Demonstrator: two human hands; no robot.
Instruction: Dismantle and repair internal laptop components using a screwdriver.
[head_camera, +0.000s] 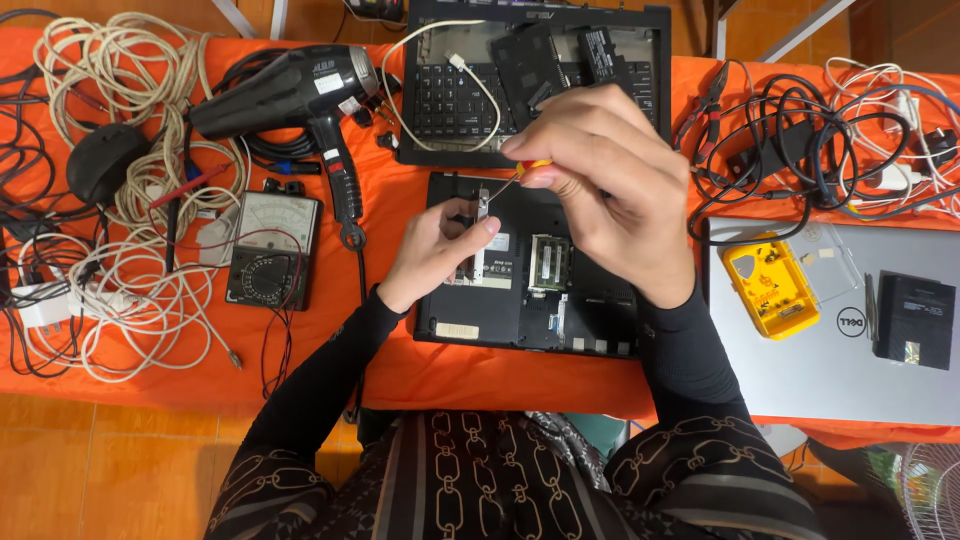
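Observation:
A black laptop base (470, 310) lies upside down on the orange cloth, its bottom panel off and a green memory module (549, 262) exposed. My left hand (432, 250) rests on the base and pinches a small metal bracket (482, 208) that stands upright over the open bay. My right hand (600, 180) hovers above the base, shut on a small screwdriver (522, 170) with a red and yellow handle. Its thin shaft slants down to the left toward the bracket's top.
A black keyboard frame (440, 100) with loose black covers lies behind the base. A black hair dryer (300, 90), an analog multimeter (272, 250) and white cable coils (130, 290) fill the left. A silver laptop (820, 370) at right carries a yellow tool case (770, 285) and a black battery pack (915, 320).

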